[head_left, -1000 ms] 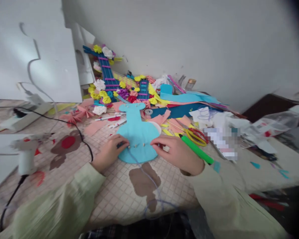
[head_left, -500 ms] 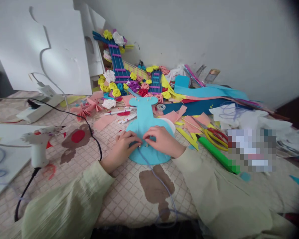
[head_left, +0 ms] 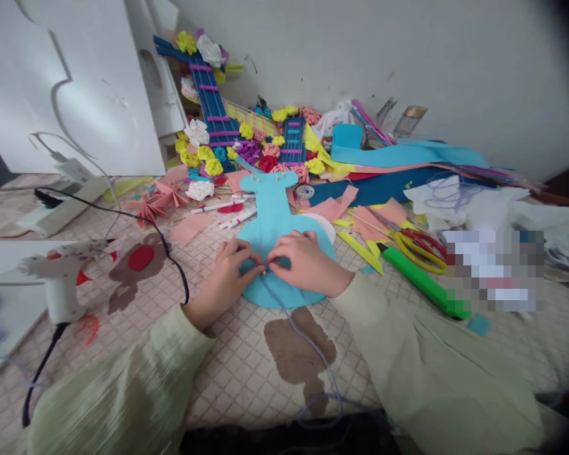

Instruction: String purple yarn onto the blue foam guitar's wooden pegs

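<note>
Fingers [head_left: 253,273] of my left hand [head_left: 230,272] are drawn narrow, thumb against forefinger, beside one small pale peg [head_left: 264,273]; those of my right hand [head_left: 306,260] pinch narrowly just past it, and whether either pair grips the string is too small for me to tell. One purple string [head_left: 289,316] trails from that spot toward me, looping once near the edge of the tabletop [head_left: 237,385]. Under both my hands lies one light-blue guitar-shaped cutout [head_left: 272,212], flat, its neck pointing away from me; several more pegs stand on its head, too tiny to count surely. Nearer me I count one brown patch [head_left: 301,351], with a second off to the left bearing one red disc [head_left: 141,258]. To my right lie one green tool [head_left: 424,281] and, just beyond, yellow and red handles [head_left: 420,249]. On my left are one white glue gun [head_left: 59,287], one power strip [head_left: 59,205] and two pink paper fans [head_left: 145,208]. Farther out, two dark-blue necks, one longer [head_left: 213,104] and one shorter [head_left: 293,139], sit among paper flowers [head_left: 249,153], with one capped jar [head_left: 410,120] to their right.
</note>
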The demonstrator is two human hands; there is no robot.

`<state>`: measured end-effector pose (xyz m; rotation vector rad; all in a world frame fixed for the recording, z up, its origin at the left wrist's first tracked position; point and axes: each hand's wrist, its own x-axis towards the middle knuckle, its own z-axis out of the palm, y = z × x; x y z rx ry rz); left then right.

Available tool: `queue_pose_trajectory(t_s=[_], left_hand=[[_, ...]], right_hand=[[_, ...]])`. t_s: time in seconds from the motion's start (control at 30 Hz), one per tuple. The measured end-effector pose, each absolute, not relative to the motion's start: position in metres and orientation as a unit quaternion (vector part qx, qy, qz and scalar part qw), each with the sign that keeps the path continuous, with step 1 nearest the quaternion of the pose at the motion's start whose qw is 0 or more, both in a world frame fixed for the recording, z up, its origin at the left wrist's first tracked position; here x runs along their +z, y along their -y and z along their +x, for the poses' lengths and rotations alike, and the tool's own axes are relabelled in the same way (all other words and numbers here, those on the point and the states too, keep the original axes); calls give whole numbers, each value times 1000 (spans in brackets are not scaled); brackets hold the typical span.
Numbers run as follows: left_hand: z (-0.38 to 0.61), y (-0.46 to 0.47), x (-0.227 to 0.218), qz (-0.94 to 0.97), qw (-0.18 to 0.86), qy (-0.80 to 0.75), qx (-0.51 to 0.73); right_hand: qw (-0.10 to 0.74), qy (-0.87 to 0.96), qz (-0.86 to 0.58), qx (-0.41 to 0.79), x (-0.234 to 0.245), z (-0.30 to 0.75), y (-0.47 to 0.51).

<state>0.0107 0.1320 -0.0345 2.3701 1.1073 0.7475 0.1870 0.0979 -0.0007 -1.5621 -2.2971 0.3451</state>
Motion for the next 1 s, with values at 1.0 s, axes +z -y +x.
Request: queue_pose_trajectory(t_s=[1.0], left_hand=[[4,-129,-28,876,218,-365,229]], right_hand=[[130,809,-571,-42,-9,166,-78]])
